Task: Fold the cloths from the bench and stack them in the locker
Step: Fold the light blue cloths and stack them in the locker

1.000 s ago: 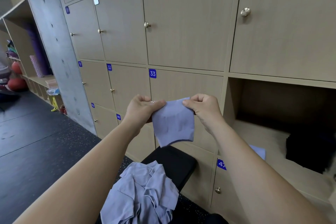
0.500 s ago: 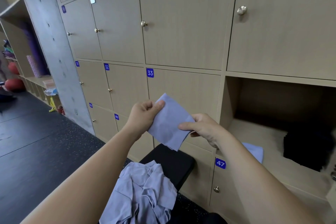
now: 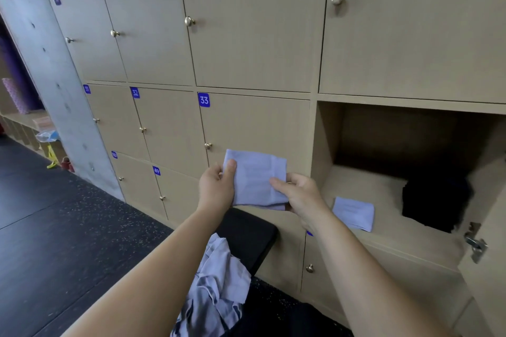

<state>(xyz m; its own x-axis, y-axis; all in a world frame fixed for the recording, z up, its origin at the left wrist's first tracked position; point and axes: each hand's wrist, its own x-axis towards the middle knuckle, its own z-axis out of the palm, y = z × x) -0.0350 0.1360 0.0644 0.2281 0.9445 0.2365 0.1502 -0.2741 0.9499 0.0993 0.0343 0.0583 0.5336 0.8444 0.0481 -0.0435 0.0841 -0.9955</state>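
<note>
A folded cloth [image 3: 256, 180], pale lilac and squared off, is held up in the air between a person's two hands, in front of the closed door [image 3: 257, 128] that carries the number tag [image 3: 204, 100] reading 33 and just left of the open locker [image 3: 364, 186]. We see the left hand [image 3: 216, 189] pinching the cloth's left edge, thumb pressed on the front face and fingers clamped behind it. The right hand [image 3: 299, 195] grips the lower right corner, thumb laid across the front and fingers curled under the fold. Inside the locker, a second folded cloth [image 3: 353, 213] lies flat on the floor of the compartment near its front edge, and a dark bundle [image 3: 435, 202] sits to its right, apart from it; we cannot tell what the bundle is. A metal hinge [image 3: 476, 246] shows on the locker's open door at the far right edge of the picture. Below the hands, a heap of cloths [image 3: 219, 282] in the same lilac lies crumpled and unfolded on the black padded counter [image 3: 252, 230], which stands close against the lower lockers. A dark speckled floor [image 3: 68, 227] stretches away to the left, past a grey concrete pillar [image 3: 41, 63] at the end of the locker wall.
</note>
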